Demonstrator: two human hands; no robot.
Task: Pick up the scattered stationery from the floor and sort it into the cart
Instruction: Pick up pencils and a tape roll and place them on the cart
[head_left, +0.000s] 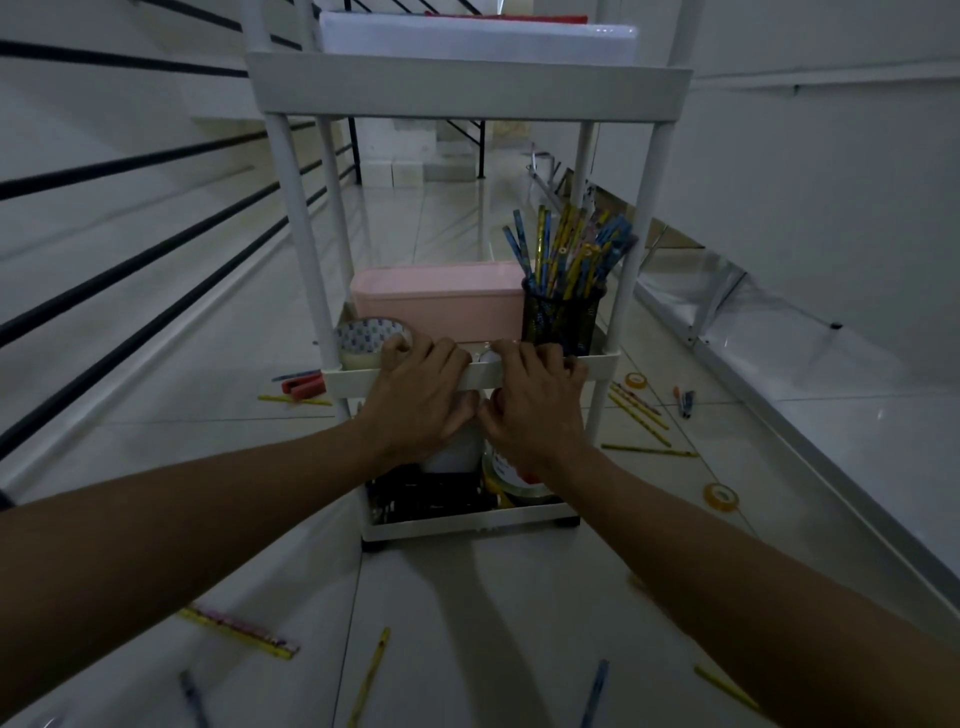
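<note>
A white three-tier cart (467, 88) stands on the tiled floor in front of me. My left hand (421, 395) and my right hand (535, 400) both grip the front rim of its middle shelf (343, 379), fingers curled over the edge. That shelf holds a pink box (436, 301), a black mesh cup of pencils (563, 306) and a tape roll (363, 338). Pencils (649, 451) and small tape rolls (721, 496) lie scattered on the floor around the cart. The bottom shelf carries a large tape roll (511, 480) and dark items.
A black-railed stair balustrade (130, 218) runs along the left. A white wall with a low ledge (779, 364) runs along the right. A red stapler-like item (302, 387) lies left of the cart, markers (685, 402) to the right, more pencils (369, 675) near my arms.
</note>
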